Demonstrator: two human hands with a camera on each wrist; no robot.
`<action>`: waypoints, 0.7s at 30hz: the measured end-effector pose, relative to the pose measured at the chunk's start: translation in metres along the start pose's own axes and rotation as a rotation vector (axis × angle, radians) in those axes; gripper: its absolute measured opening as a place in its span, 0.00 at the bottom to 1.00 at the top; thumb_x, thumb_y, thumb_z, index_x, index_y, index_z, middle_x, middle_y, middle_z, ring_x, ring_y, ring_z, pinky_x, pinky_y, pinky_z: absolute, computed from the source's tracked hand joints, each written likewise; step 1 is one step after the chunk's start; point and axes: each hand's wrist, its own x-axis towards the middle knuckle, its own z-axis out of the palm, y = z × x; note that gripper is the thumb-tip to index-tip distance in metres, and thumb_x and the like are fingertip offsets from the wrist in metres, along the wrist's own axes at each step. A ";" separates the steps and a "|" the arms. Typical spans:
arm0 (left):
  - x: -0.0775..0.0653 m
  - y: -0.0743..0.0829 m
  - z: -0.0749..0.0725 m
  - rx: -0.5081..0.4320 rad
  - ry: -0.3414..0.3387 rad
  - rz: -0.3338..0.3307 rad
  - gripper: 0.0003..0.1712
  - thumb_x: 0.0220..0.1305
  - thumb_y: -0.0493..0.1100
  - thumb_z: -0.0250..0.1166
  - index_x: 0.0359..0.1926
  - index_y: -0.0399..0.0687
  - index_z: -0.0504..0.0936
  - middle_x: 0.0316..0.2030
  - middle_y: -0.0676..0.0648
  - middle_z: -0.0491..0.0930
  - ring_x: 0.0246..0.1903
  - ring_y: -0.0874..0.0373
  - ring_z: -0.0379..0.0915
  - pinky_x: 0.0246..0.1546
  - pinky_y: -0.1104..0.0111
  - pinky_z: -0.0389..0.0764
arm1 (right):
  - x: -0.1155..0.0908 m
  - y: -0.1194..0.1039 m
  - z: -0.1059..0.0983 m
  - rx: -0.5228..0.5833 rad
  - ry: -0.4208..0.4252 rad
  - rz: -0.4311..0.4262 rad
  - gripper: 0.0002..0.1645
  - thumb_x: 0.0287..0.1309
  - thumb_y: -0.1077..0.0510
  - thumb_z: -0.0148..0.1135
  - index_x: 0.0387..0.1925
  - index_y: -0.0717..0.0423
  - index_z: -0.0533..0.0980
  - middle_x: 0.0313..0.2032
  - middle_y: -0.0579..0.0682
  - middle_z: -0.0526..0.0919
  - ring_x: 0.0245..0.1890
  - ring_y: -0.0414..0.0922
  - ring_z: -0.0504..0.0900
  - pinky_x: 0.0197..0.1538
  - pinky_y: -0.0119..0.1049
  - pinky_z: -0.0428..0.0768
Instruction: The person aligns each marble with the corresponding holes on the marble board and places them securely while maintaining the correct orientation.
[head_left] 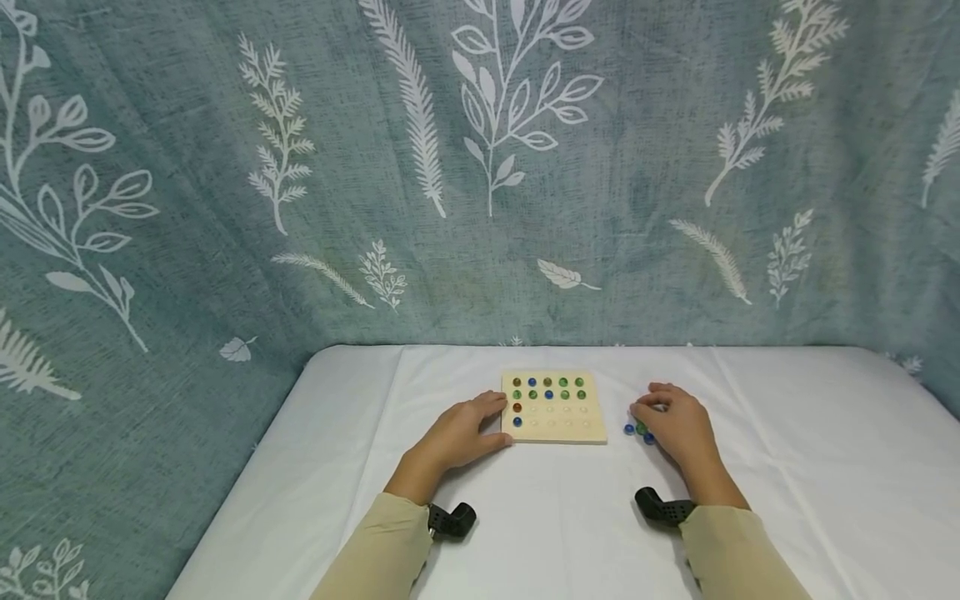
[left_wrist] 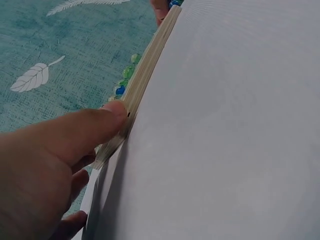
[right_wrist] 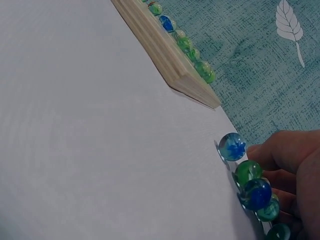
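A pale wooden board [head_left: 558,433] with rows of small hollows lies on the white table, glass marbles filling its two far rows. In the near rows only the leftmost hollows hold marbles, a reddish-brown one [head_left: 517,407] and a blue one [head_left: 517,422]. My left hand [head_left: 459,431] holds the board's left side, its thumb [left_wrist: 112,117] against the front edge. To the right of the board, my right hand [head_left: 678,423] is bent over a group of loose blue and green marbles [right_wrist: 257,194]. Its thumb and forefinger come together; whether a marble is between them is hidden.
The white tablecloth [head_left: 555,525] spreads around the board. A grey-green curtain [head_left: 480,250] with white leaf prints hangs behind the table. Each wrist wears a black camera, one at the left [head_left: 453,522] and one at the right [head_left: 660,508].
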 end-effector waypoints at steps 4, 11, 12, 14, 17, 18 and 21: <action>-0.001 -0.002 -0.001 0.009 -0.003 0.032 0.37 0.65 0.59 0.65 0.71 0.52 0.69 0.72 0.52 0.64 0.74 0.52 0.53 0.72 0.54 0.62 | 0.001 -0.002 0.001 0.000 -0.003 -0.004 0.22 0.63 0.49 0.61 0.46 0.65 0.82 0.68 0.65 0.68 0.72 0.64 0.56 0.71 0.63 0.56; -0.002 -0.004 -0.002 0.005 -0.026 0.020 0.36 0.67 0.58 0.62 0.72 0.53 0.68 0.73 0.54 0.63 0.75 0.53 0.51 0.73 0.53 0.60 | 0.001 -0.007 0.000 0.017 -0.021 0.014 0.24 0.63 0.48 0.60 0.48 0.65 0.81 0.69 0.64 0.67 0.73 0.63 0.55 0.72 0.63 0.56; -0.002 -0.004 -0.002 0.006 -0.028 0.018 0.36 0.67 0.58 0.62 0.72 0.54 0.67 0.73 0.54 0.62 0.75 0.54 0.51 0.73 0.53 0.60 | 0.001 -0.008 0.000 0.026 -0.020 0.020 0.25 0.63 0.48 0.60 0.49 0.65 0.81 0.69 0.63 0.67 0.73 0.63 0.55 0.72 0.63 0.56; -0.002 -0.004 -0.003 0.002 -0.030 0.019 0.36 0.67 0.58 0.62 0.72 0.54 0.67 0.73 0.55 0.62 0.75 0.54 0.51 0.73 0.53 0.60 | 0.000 -0.009 -0.001 0.049 -0.014 0.031 0.25 0.64 0.48 0.60 0.50 0.65 0.81 0.69 0.62 0.67 0.73 0.62 0.55 0.72 0.62 0.57; -0.001 -0.004 -0.003 -0.003 -0.038 0.026 0.35 0.68 0.57 0.62 0.72 0.54 0.67 0.73 0.55 0.62 0.75 0.54 0.51 0.73 0.54 0.59 | -0.002 -0.011 -0.001 0.097 -0.004 0.040 0.26 0.65 0.46 0.60 0.52 0.64 0.80 0.70 0.60 0.66 0.74 0.61 0.55 0.72 0.62 0.58; -0.001 -0.004 -0.003 -0.007 -0.038 0.031 0.35 0.68 0.57 0.62 0.72 0.53 0.67 0.73 0.54 0.62 0.75 0.54 0.52 0.73 0.54 0.59 | -0.003 -0.012 -0.001 0.115 -0.002 0.040 0.27 0.65 0.46 0.60 0.53 0.64 0.80 0.70 0.59 0.66 0.75 0.60 0.54 0.72 0.61 0.58; -0.001 -0.002 -0.002 -0.009 -0.043 0.036 0.36 0.67 0.58 0.62 0.72 0.53 0.67 0.73 0.54 0.63 0.74 0.53 0.53 0.73 0.54 0.60 | -0.006 -0.016 -0.002 0.167 0.000 0.011 0.30 0.65 0.42 0.61 0.55 0.63 0.79 0.71 0.55 0.65 0.76 0.57 0.52 0.73 0.61 0.56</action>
